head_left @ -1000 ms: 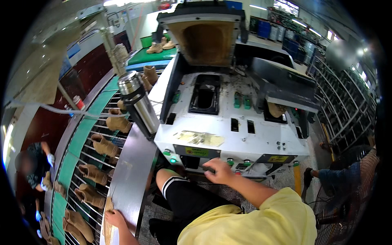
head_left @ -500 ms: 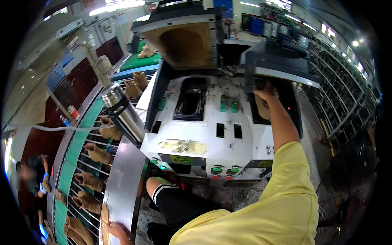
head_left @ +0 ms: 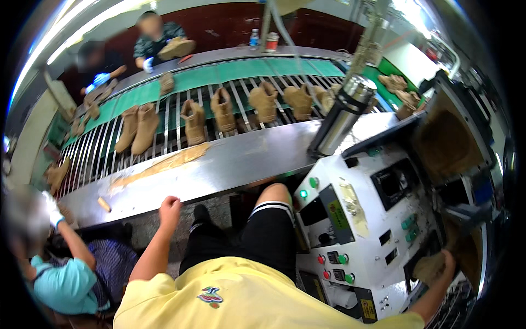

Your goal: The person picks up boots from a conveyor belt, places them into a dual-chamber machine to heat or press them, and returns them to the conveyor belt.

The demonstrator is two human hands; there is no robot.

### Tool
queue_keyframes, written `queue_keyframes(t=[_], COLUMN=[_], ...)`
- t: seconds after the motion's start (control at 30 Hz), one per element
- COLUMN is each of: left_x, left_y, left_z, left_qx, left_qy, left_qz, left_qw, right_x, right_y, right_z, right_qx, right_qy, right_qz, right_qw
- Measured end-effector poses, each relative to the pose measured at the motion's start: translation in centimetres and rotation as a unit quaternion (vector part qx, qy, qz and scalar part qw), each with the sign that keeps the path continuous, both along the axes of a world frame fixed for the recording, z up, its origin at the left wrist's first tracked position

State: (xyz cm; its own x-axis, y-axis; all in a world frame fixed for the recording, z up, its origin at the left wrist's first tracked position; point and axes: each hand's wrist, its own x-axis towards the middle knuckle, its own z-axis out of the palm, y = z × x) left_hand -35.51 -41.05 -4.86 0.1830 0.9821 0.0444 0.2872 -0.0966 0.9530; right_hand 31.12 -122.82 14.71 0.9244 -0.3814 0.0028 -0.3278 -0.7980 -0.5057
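My right hand reaches to the right-hand bay of a white press machine and grips a tan suede boot; only part of the boot shows. My left hand hovers just off the front edge of the steel table, fingers curled with nothing visible in them. Beyond the table, tan boots stand spaced out on a roller conveyor, two of them side by side at its left.
A steel flask stands on the table beside the machine. The press's raised lid is at the right. One person sits close on my left, with a small tan stick nearby. Two more people work across the conveyor, one holding a boot.
My view has swung left toward the conveyor. The left hand has come off the table top. My right hand stays at the right bay, now visibly holding the boot.
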Motion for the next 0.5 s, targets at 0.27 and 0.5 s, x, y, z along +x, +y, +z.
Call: queue_keyframes(t=[0.27,0.5], left_x=[16.4,22.3], left_y=[-12.0,-23.3], left_z=[5.4,11.9], left_qx=[-0.186,-0.255], left_qy=[-0.118,-0.154], left_qz=[-0.308,-0.73], left_qw=[0.925,0.616], right_x=[-18.1,-29.0], right_y=[9.2,26.1], right_z=[4.1,3.4], right_qx=[0.361,0.585], right_qy=[-0.165,-0.105], right_qz=[-0.038,0.049], right_qw=[0.917,0.803])
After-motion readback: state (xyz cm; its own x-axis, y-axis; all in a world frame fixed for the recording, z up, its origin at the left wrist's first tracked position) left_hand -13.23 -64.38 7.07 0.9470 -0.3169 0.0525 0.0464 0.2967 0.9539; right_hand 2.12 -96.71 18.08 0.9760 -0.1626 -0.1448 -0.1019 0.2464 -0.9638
